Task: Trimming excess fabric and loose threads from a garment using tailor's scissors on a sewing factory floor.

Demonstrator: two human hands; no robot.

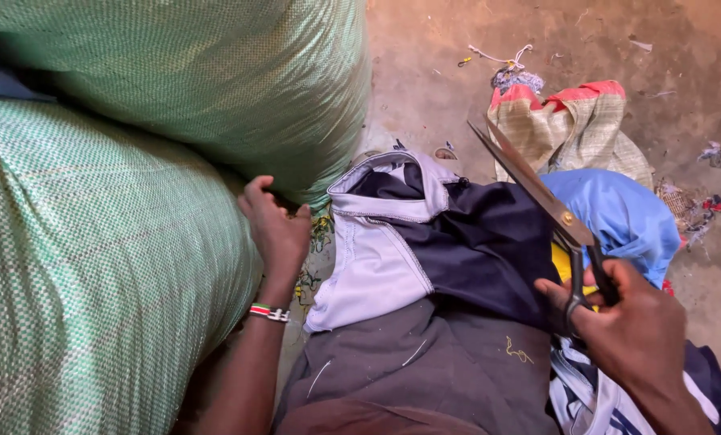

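We look down at our lap and the dirt floor [457, 105]. Our right hand [630, 326] grasps a pair of large scissors [549, 205], fingers threaded through the dark handle loops, with the long blades closed together and pointing up and away to the left, tilted above the clothes. Our left hand [276, 225] is loosely curled, fingers bent, pressed into the gap between two big green woven sacks [119, 242] on our left; whether it grips any of the sack cloth we cannot tell. A beaded bracelet [268, 312] in red, white and green circles that wrist.

Between the hands lies a navy and pale lilac garment [425, 242], spread over our knee, its light collar edge turned up toward the sacks. It rests on grey fabric [425, 362] that covers our lap (a few loose threads cling to it). Just beyond the scissors sits a bright blue cloth [626, 213], with a bit of yellow showing beneath it near the handles. Further off on the floor lies a checked beige cloth with a red edge [574, 121], and scraps of thread and fabric are scattered around it. Under our right wrist, more striped white and navy cloth [594, 399] is bunched up.
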